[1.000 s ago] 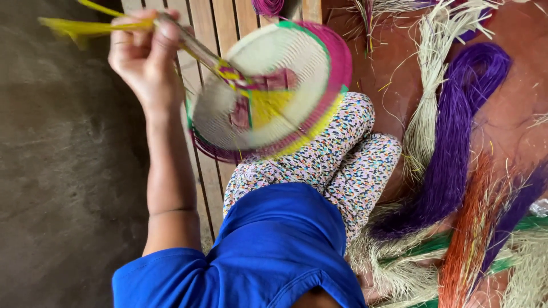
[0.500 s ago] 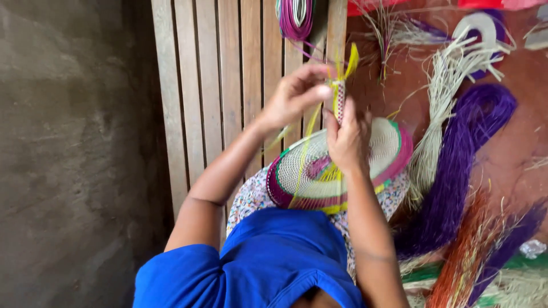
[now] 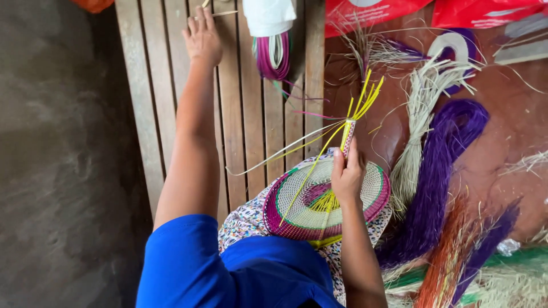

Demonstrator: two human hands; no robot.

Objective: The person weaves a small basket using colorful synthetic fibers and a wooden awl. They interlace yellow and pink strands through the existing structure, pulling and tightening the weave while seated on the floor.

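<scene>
You have soft, even daylight here, bright enough to read colours cleanly, with no hard-edged shadows anywhere. The left side falls off: the grey concrete floor (image 3: 51, 171) sits dimmer and slightly soft, and a dull shade runs along the edge of the wooden slats (image 3: 245, 114). The reddish floor (image 3: 514, 120) on your right carries a faint sheen but no blown-out glare. Your left hand (image 3: 202, 37), stretched far out, looks a little smeared, while your right hand (image 3: 346, 174) and the woven disc (image 3: 297, 211) are sharp. Your blue sleeve (image 3: 182, 268) at the bottom is close and soft. Slats bow slightly toward the edges.
</scene>
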